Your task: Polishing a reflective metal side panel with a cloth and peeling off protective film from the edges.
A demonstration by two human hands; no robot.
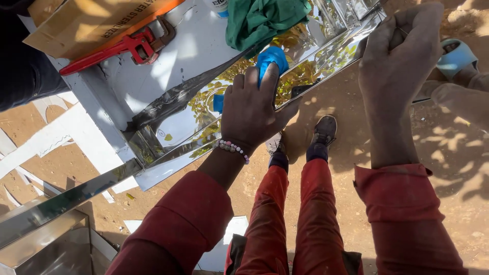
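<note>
Count here: two hands (249, 109) (400, 56), one red wrench (119, 48), one green rag (262, 20), one blue cloth (272, 58), one cardboard box (86, 20), two shoes (324, 130) (275, 145).

The ground (448, 153) was bare reddish-brown dirt, outdoors, dappled with hard sunlight and leaf shadows. White scraps (56, 135) of sheet lay scattered on it at the left, and a shiny metal box (46, 244) stood in the lower left corner. At the top, a white worktop (153, 66) carried a red pipe wrench (122, 48), a cardboard box (86, 20) and a green cloth (260, 20).
</note>
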